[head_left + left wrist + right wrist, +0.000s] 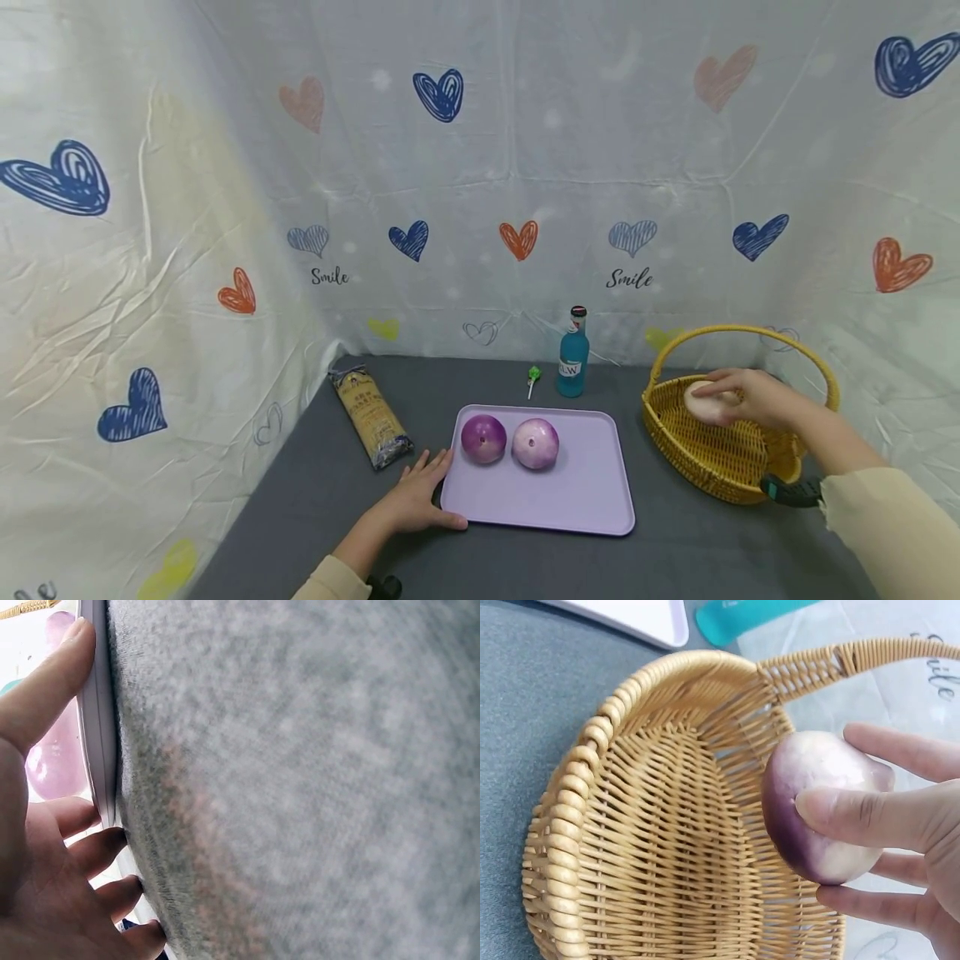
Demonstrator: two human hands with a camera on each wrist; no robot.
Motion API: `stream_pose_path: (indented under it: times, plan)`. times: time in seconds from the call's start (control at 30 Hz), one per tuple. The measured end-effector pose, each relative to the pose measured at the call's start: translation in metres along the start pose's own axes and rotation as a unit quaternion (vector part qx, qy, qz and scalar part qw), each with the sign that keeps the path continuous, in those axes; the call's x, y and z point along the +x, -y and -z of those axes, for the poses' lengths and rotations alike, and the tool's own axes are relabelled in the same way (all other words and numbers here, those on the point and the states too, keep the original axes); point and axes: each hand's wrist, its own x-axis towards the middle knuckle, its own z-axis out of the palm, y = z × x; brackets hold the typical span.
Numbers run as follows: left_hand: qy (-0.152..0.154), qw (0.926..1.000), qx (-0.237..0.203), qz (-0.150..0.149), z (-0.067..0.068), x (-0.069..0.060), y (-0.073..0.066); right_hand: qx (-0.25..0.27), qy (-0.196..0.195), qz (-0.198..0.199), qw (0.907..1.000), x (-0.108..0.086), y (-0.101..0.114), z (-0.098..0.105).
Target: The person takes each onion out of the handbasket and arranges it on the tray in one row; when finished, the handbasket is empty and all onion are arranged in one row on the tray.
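Note:
My right hand grips a round purple-and-white vegetable, onion-like in look, with thumb and fingers around it. It is over the yellow wicker basket, inside the arch of the handle in the head view. My left hand has its fingers spread and touches the left edge of the lilac tray; the left wrist view shows its thumb against the tray rim. On the tray sit a dark purple round vegetable and a paler purple-and-white one, side by side.
Behind the tray stand a blue bottle and a green lollipop. A yellow packet lies at the left of the grey tabletop. A white curtain with printed hearts hangs behind and at both sides.

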Motion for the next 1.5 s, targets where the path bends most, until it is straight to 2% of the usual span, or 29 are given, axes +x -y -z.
stream_pose_path:
  times: [0.83,1.17,1.5]
  plan:
    - [0.0,1.0,0.008,0.001,-0.001,0.0,0.002,-0.017,-0.031,0.062,0.9975,-0.007,0.039,-0.004]
    - [0.003,1.0,0.007,0.003,0.0,0.0,0.0,-0.017,-0.038,0.094,0.9947,0.002,0.059,-0.015]
    - [0.001,0.9999,0.011,0.001,-0.002,0.002,0.003,-0.004,-0.023,0.087,0.9959,0.012,0.072,-0.028]
